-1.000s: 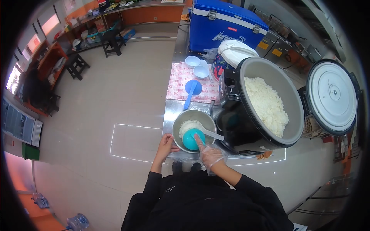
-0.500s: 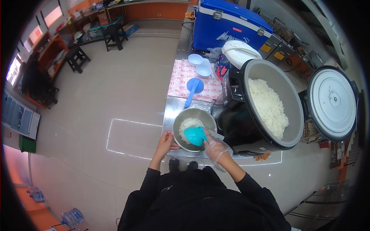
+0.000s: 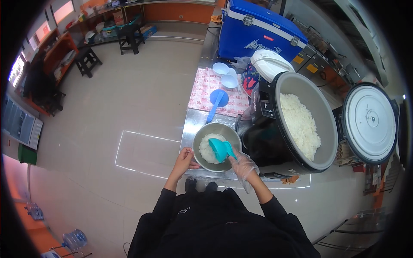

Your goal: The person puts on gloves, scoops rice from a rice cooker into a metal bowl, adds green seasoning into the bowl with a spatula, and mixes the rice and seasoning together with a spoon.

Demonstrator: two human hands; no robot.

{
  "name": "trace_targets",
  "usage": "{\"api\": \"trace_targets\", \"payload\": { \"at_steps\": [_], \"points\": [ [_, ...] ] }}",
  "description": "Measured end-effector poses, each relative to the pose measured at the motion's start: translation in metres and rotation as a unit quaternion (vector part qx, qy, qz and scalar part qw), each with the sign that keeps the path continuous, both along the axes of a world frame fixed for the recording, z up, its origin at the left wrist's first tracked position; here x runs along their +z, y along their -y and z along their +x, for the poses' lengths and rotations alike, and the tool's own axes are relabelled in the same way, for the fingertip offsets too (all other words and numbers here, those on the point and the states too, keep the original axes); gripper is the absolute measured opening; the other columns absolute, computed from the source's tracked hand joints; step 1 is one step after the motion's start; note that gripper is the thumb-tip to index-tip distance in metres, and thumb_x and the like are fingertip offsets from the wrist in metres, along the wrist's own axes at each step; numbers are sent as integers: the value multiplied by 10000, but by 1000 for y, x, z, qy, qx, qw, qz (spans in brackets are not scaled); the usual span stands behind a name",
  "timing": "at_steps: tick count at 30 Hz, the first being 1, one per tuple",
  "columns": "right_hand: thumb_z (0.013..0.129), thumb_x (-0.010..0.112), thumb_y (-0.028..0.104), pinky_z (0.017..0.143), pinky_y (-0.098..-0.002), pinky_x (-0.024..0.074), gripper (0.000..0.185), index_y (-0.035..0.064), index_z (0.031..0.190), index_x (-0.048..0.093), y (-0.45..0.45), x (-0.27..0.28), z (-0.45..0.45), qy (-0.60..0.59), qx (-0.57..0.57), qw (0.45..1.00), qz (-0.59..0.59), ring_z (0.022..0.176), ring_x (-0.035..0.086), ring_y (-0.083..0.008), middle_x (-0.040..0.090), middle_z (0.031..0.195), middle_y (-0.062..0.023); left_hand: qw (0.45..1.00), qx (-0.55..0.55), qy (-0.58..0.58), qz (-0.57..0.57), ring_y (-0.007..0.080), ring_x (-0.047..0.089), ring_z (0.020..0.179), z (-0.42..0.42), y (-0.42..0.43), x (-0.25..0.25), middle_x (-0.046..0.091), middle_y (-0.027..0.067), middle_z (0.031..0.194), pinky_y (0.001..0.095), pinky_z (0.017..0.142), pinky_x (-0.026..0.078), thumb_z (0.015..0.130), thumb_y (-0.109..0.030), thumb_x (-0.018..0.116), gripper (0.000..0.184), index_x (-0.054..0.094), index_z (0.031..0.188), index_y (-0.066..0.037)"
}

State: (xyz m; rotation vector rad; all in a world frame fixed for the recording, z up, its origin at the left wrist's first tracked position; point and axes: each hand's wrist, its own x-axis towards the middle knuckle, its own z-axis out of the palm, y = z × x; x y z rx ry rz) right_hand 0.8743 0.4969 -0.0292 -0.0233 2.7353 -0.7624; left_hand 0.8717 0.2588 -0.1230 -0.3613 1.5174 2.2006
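A metal bowl (image 3: pixel 233 134) with a mound of white rice (image 3: pixel 207 150) stands near the front edge of the steel table. My right hand (image 3: pixel 243 165), in a clear plastic glove, is closed on the handle of a turquoise scoop (image 3: pixel 218 149), whose cup is tilted over the rice inside the bowl. At the bowl's left rim is my bare left hand (image 3: pixel 186 160), its fingers bent against the outside; whether they pinch the rim is too small to tell. A large black cooker (image 3: pixel 269 148), full of rice (image 3: pixel 299 124), stands open to the right.
Behind the bowl, a blue paddle (image 3: pixel 216 104) and two pale blue scoops (image 3: pixel 229 81) lie on patterned paper (image 3: pixel 200 92). Farther back are a white-lidded container (image 3: pixel 269 64) and a blue cooler (image 3: pixel 258 36). The cooker's round lid (image 3: pixel 371 120) is at the right.
The turquoise scoop has been lifted and tipped on its side by my right hand, which moved slightly right. The white spoon seen in the bowl earlier no longer shows. My left hand stays at the rim.
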Motion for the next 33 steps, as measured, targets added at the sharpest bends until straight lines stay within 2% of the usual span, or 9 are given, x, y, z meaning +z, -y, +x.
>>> {"api": "trace_targets", "payload": {
  "at_steps": [8,12,16,17,19,20,22,24,33],
  "points": [
    [864,534,346,881,-408,445,575,203,1388,345,-22,45,7,-26,44,997,-52,1009,567,-404,593,1113,-213,999,0,-14,-39,172,640,666,-1,4,-4,513,58,913,274,585,545,940,-182,457,203,416,1106,-72],
    [852,565,322,809,-407,475,561,217,1369,375,-25,199,58,-162,24,986,-28,928,604,-394,628,1018,-194,974,63,-149,-161,154,596,801,-1,14,-10,512,63,992,278,688,505,912,-140,504,270,434,1159,-59],
    [859,575,286,551,-279,440,428,74,1226,514,-77,278,80,-183,-198,959,-88,590,532,-113,580,814,-58,936,115,-232,-240,176,542,939,-3,12,41,504,90,1062,302,797,461,893,-114,522,306,448,1179,-37],
    [872,558,273,543,-287,439,379,43,1173,539,-98,288,68,-312,-40,937,149,578,535,-125,579,817,-66,930,131,-244,-241,183,531,966,-6,7,56,503,98,1077,309,820,452,889,-109,524,308,452,1179,-31],
    [889,530,260,573,-318,455,334,15,1112,573,-142,299,26,-320,-14,921,220,593,565,-200,594,866,-98,921,108,-280,-247,191,522,994,-13,-6,84,500,107,1092,317,836,445,888,-102,521,324,451,1195,-27],
    [893,519,260,611,-342,472,327,18,1103,581,-168,287,-2,-225,-147,962,45,620,591,-263,610,912,-123,916,98,-299,-249,195,518,1007,-17,-14,98,498,111,1100,321,844,442,887,-98,520,332,450,1203,-25],
    [900,478,321,652,-382,480,382,-10,1039,608,-229,252,-53,-331,-4,879,343,731,614,-329,627,915,-211,910,49,-338,-234,213,518,1032,-24,-38,127,481,121,1157,333,862,436,870,-79,532,395,431,1247,-22],
    [876,499,271,718,-419,488,359,-25,1045,610,-221,248,-95,-32,-112,895,431,840,636,-355,631,974,-228,895,11,-390,-216,222,519,1044,-31,-64,145,470,128,1184,336,870,434,861,-75,541,425,421,1265,-20],
    [841,493,97,750,-402,509,232,4,1052,509,-235,171,-145,-99,-104,887,440,883,641,-336,642,941,-202,809,-3,-518,-278,325,432,1228,-61,-130,181,470,160,1326,388,1001,341,787,-123,665,610,413,1328,2]
  ]
}}
